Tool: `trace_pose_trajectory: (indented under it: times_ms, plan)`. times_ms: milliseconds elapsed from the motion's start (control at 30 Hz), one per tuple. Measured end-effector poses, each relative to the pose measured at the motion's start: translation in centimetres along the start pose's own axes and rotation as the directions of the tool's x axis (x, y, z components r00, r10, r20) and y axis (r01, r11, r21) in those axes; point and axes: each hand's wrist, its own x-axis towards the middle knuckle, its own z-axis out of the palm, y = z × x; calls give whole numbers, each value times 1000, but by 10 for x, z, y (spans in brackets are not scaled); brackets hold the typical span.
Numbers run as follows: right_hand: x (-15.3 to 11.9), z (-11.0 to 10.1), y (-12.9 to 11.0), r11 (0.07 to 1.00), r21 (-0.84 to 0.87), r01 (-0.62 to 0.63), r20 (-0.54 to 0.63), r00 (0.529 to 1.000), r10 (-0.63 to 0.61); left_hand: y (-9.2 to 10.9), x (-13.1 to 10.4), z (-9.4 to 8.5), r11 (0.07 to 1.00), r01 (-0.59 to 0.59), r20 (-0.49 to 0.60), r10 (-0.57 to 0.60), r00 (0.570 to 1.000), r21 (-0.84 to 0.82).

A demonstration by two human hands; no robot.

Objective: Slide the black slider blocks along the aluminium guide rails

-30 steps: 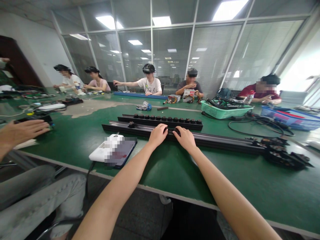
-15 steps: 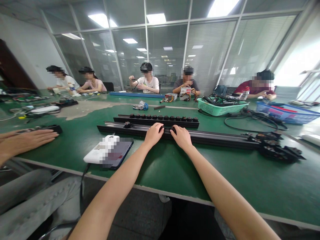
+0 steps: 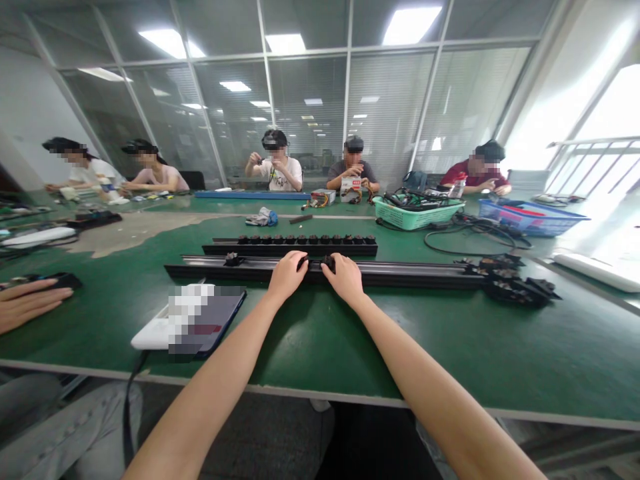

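Observation:
A long black rail (image 3: pixel 425 275) with a shiny channel lies crosswise on the green table, and both my hands rest at its middle. My left hand (image 3: pixel 287 277) is closed on a small black part (image 3: pixel 303 263) at the channel. Close to it on the right, my right hand (image 3: pixel 346 277) pinches another small black part (image 3: pixel 328 263). The fingers partly cover both pieces, so their exact kind is unclear. Further left, one similar piece (image 3: pixel 232 259) sits on the rail. Several loose black parts (image 3: pixel 520 291) are heaped around the rail's right end.
A shorter black rail (image 3: pixel 285 251) carrying a row of black parts lies just behind. At left are a phone with a white device (image 3: pixel 153 332) and another person's hand (image 3: pixel 30 307). Green (image 3: pixel 420 217) and blue baskets (image 3: pixel 533 220), cables and several seated people are farther back.
The view has turned to the right, so the scene sits further left in the picture. Both my hands stay at the rail's middle, each still on a small black part.

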Motion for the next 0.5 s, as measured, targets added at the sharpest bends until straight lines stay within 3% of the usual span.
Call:
trace_pose_trajectory:
  times_ms: [500]
  plan:
    - [-2, 4, 0, 998, -67, 15, -50, 999, -18, 2, 2, -1, 1000, 6, 21, -7, 1000, 11]
